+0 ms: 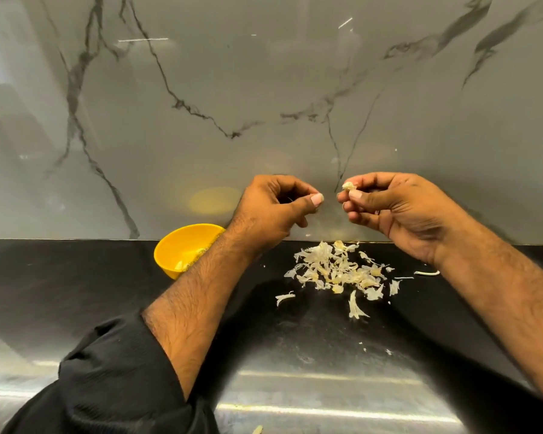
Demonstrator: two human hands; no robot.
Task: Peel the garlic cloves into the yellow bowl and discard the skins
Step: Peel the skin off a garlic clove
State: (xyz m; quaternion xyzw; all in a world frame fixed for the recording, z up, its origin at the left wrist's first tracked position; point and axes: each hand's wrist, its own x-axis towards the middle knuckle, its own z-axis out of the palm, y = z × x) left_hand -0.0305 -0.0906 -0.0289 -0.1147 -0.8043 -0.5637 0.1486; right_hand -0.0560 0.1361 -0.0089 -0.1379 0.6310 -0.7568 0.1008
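Observation:
My right hand [398, 208] is raised above the counter and pinches a small garlic piece [349, 185] between thumb and fingertips. My left hand [273, 208] is level with it, a short gap to its left, fingers curled with thumb against forefinger; nothing shows in it. The yellow bowl [173, 245] stands at the back of the counter, partly behind my left forearm, with a few pale cloves inside. A heap of papery garlic skins [339, 270] lies on the counter below my hands.
The black counter [76, 292] meets a grey marble wall [264, 104] right behind the bowl. Stray skin bits lie around the heap, one [427, 273] under my right wrist. A bright reflective strip runs along the counter's near edge.

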